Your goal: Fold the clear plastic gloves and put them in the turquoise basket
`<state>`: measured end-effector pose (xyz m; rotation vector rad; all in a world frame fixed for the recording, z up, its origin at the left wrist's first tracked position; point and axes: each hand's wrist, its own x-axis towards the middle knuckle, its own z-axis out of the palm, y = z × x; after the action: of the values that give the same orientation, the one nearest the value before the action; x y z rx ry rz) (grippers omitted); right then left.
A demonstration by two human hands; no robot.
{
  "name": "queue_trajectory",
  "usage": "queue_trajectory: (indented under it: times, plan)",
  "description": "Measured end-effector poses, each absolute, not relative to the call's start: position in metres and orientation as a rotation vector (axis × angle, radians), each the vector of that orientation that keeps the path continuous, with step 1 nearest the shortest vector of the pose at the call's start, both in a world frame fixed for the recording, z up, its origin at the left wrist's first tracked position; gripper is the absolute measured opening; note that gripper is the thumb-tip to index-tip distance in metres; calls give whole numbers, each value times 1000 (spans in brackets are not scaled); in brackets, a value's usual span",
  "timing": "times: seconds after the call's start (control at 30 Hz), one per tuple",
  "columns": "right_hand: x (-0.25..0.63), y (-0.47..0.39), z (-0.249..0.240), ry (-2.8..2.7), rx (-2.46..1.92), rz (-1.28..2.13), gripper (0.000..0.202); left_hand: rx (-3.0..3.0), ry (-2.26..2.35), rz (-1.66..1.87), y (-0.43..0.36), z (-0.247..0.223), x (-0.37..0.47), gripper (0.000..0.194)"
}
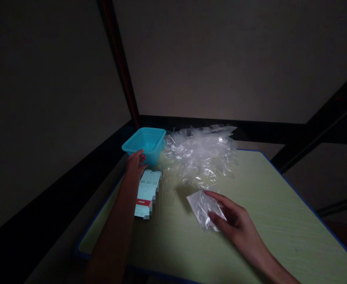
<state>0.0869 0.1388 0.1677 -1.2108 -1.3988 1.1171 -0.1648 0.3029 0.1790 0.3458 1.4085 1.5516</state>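
Note:
My right hand (235,221) holds a small clear plastic bag (203,207) between thumb and fingers, low over the pale green table (280,221). My left hand (135,162) reaches forward and touches the near rim of a turquoise plastic tub (145,142) at the table's far left corner. A phone (147,191) lies face up just below that hand, its screen showing a running timer. Behind the small bag sits a heap of several clear plastic bags (201,152).
The table has a blue edge (306,205) and stands against a plain wall. Dark diagonal bars (121,63) cross the background. The room is dim.

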Motion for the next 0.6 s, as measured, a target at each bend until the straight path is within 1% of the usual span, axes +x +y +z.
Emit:
queue_trajectory:
  times: [0.13,0.17,0.27,0.33,0.4,0.47,0.6]
  plan:
    - [88,140,166,-1399,-1207,1108,40,378,1397,1595,303,185,-165,31]
    - [89,140,166,-1399,-1211,1104,39,387,1388,1613,302,187,-165,27]
    - [90,140,171,-1393,-1217,1080,38,421,1349,1674,297,196,-164,5]
    - [92,139,176,-1388,-1213,1064,37,455,1310,1711,290,203,-162,17]
    - [95,139,182,-1395,-1209,1039,36,497,1261,1734,281,210,-160,22]
    - [99,139,188,-1410,-1209,999,35,535,1210,1738,270,217,-158,22]
    - [109,137,204,-1428,-1230,922,35,603,1129,1698,244,228,-151,14]
